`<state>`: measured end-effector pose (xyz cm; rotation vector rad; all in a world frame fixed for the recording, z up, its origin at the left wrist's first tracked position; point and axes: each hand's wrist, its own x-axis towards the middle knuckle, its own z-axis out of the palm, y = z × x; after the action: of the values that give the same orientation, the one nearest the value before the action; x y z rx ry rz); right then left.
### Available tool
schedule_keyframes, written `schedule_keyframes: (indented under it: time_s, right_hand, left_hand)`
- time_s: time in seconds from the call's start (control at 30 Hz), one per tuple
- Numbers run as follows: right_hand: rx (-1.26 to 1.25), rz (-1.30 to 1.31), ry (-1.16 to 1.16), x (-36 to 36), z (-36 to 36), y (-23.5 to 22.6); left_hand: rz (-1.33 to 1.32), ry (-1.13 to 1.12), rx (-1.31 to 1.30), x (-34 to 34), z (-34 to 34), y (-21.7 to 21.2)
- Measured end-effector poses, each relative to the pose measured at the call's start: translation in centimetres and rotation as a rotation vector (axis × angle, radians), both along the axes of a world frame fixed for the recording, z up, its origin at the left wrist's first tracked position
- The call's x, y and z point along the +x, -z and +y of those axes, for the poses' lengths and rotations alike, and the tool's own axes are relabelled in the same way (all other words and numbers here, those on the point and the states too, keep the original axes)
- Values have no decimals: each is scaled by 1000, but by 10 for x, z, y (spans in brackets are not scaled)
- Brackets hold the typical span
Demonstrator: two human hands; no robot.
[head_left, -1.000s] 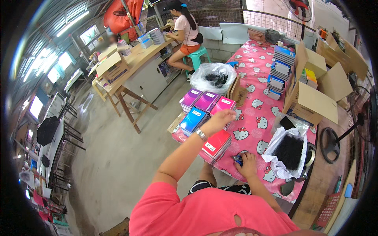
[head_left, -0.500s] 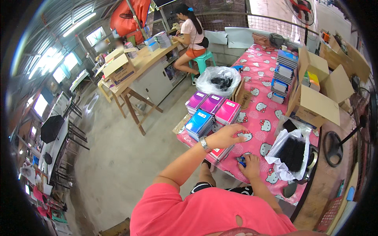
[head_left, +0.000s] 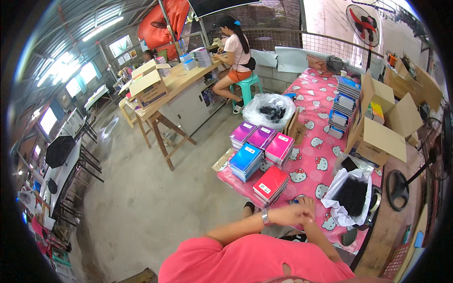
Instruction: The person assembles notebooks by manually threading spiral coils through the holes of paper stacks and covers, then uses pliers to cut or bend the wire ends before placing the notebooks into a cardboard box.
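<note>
Both hands meet at the near edge of the worktop, which is covered in a pink patterned cloth. The left hand and right hand are closed together around a small blue object, too hidden to tell its long axis. Just beyond lies a stack of red notebooks; blue and purple stacks stand farther back. A white bag of black items sits to the right.

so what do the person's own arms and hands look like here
Both forearms are bare below short pink sleeves. The left hand has a silver metal wristwatch at the wrist. The right hand shows nothing worn: no glove, ring or band visible.
</note>
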<state>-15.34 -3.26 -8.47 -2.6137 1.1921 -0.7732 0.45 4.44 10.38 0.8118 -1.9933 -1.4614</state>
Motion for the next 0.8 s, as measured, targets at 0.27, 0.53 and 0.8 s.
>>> schedule_keyframes:
  time_s: [0.27, 0.53, 0.8]
  right_hand:
    - [46, -26, 31, 14, 20, -38]
    - [47, -47, 44, 15, 23, -33]
    - [32, -53, 29, 14, 24, -35]
  left_hand:
    - [-75, 393, 328, -20, 57, 109]
    - [-133, 336, 381, 2, 75, 128]
    - [-195, 232, 413, 28, 92, 138]
